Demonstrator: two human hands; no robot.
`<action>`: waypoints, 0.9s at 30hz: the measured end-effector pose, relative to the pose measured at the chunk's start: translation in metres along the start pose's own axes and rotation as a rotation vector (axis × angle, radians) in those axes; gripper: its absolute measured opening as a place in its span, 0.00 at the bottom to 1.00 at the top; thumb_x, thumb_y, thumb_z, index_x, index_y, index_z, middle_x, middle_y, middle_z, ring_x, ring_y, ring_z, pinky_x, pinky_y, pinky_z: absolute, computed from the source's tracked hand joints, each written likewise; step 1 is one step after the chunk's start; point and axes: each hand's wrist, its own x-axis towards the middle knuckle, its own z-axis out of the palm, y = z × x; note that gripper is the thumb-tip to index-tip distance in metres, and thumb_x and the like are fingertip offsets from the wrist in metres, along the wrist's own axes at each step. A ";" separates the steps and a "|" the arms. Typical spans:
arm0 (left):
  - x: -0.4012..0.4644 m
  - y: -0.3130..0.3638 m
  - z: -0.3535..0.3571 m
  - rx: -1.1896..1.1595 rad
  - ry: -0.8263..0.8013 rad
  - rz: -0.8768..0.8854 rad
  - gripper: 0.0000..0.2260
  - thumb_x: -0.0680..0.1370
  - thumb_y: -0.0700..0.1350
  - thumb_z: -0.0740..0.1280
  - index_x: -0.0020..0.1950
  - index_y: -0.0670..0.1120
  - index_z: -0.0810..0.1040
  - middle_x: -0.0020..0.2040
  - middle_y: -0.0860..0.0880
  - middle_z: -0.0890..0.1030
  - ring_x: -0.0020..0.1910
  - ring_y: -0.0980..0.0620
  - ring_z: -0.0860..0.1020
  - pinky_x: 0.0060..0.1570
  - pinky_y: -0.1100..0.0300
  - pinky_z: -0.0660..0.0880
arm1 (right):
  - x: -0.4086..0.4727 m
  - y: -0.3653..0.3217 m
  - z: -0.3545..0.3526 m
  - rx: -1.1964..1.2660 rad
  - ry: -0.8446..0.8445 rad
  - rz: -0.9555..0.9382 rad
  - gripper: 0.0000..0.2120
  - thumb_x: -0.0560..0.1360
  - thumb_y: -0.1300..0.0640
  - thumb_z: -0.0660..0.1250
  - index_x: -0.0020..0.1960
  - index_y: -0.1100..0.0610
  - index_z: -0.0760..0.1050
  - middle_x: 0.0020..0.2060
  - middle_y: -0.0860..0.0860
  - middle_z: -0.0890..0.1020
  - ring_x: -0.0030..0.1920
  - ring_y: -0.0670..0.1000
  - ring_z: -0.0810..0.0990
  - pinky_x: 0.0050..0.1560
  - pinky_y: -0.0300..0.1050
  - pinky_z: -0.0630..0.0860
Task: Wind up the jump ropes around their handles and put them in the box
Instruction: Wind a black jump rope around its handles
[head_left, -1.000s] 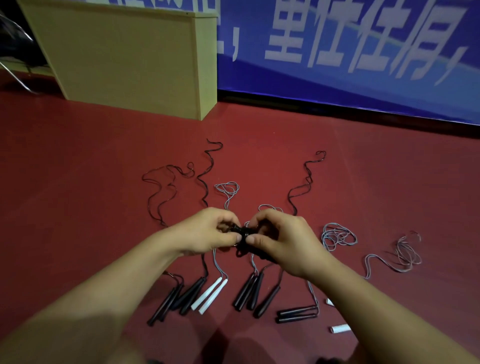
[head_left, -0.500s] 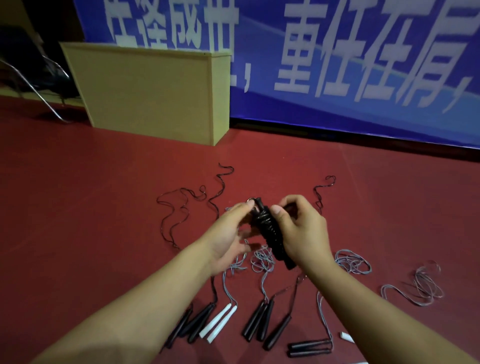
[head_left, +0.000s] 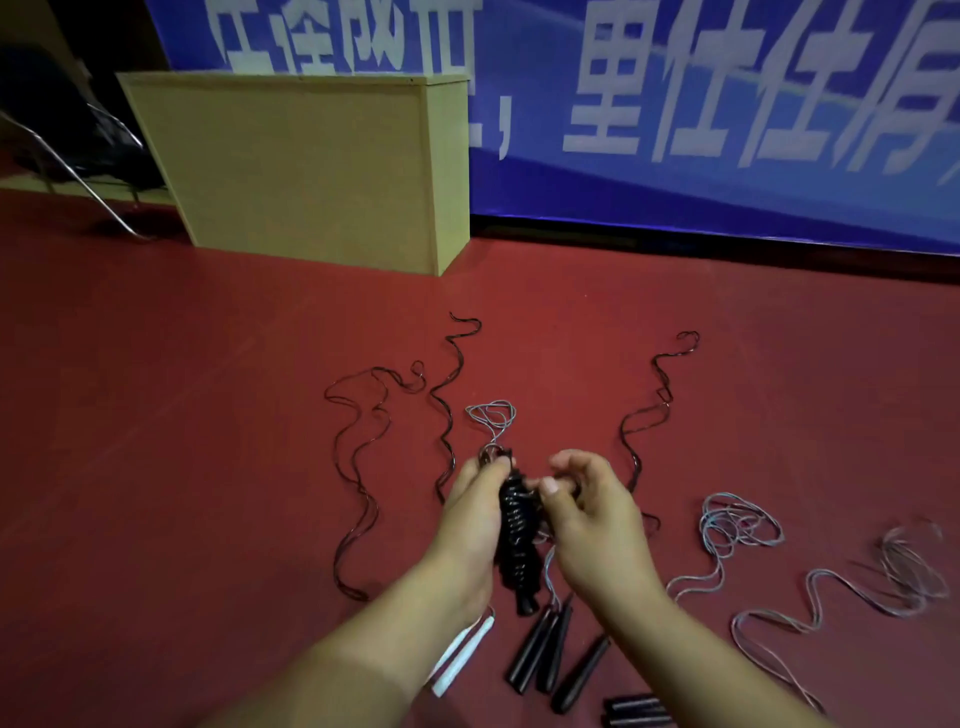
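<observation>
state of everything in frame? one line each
wound black rope: coiled round its handles, held upright
left hand: grips the bundle
right hand: fingers curled at the bundle's top
loose black ropes: unwound on floor
grey ropes: unwound on floor
wooden box: standing on floor

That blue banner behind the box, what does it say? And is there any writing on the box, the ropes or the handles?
Blue banner: large white Chinese characters, cut off at the top and right edges and blurred; "重任在肩" is a likely reading, not certain. A comma stands before them.
Characters at the banner's upper left: cropped, not readable.
Wooden box: no writing visible.
Wound black rope and handles on the floor: no labels readable.
</observation>
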 end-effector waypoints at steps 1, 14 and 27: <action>0.002 0.002 -0.003 -0.009 0.000 0.010 0.05 0.82 0.45 0.61 0.49 0.46 0.74 0.44 0.41 0.82 0.37 0.45 0.82 0.34 0.59 0.77 | -0.001 0.002 0.002 0.054 -0.039 0.027 0.10 0.78 0.61 0.65 0.48 0.45 0.74 0.38 0.49 0.83 0.42 0.54 0.84 0.44 0.50 0.81; 0.020 0.020 -0.022 0.921 -0.100 0.377 0.09 0.80 0.43 0.61 0.39 0.48 0.70 0.29 0.56 0.70 0.30 0.56 0.67 0.32 0.58 0.64 | 0.038 -0.027 -0.017 -0.034 -0.180 0.033 0.07 0.75 0.54 0.71 0.39 0.52 0.81 0.23 0.46 0.79 0.22 0.41 0.75 0.26 0.33 0.67; 0.024 0.029 0.011 0.354 -0.196 0.090 0.09 0.77 0.39 0.68 0.57 0.42 0.76 0.41 0.45 0.76 0.38 0.48 0.74 0.38 0.57 0.71 | 0.059 -0.038 -0.041 0.491 -0.359 0.384 0.13 0.80 0.52 0.61 0.48 0.58 0.81 0.27 0.54 0.73 0.25 0.48 0.71 0.26 0.41 0.73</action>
